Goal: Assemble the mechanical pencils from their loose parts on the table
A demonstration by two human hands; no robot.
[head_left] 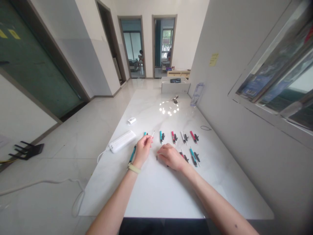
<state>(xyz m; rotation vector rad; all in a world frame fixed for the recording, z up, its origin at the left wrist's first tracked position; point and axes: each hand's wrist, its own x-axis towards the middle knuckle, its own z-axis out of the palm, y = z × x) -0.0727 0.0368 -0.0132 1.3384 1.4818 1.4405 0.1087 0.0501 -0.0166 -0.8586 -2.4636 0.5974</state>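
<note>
Table [156, 195], white marble, carries everything. Far end: white box [174, 86], keys [175, 99], and a clear holder [197, 94] against the wall. Left side: white power strip [122, 141], its cord running off the edge.

Middle: pen sets [172, 137] in two rows, each a coloured barrel with a dark cap just beside it. The far row has four. The near row [193, 156] shows two, just right of the right hand [171, 157].

Left hand [143, 150] is raised over the table, grip narrow, with thumb and forefinger pinched on a thin white refill [152, 134], tip pointing away. Teal barrel [132, 154] lies on the table under that wrist.

Right hand is palm down, fingers curled over small dark parts. Can't tell if it grips any.

My read on progress: six sets look done and laid out, and one pen is apart at the hands and in work. Near row has room for more.
</note>
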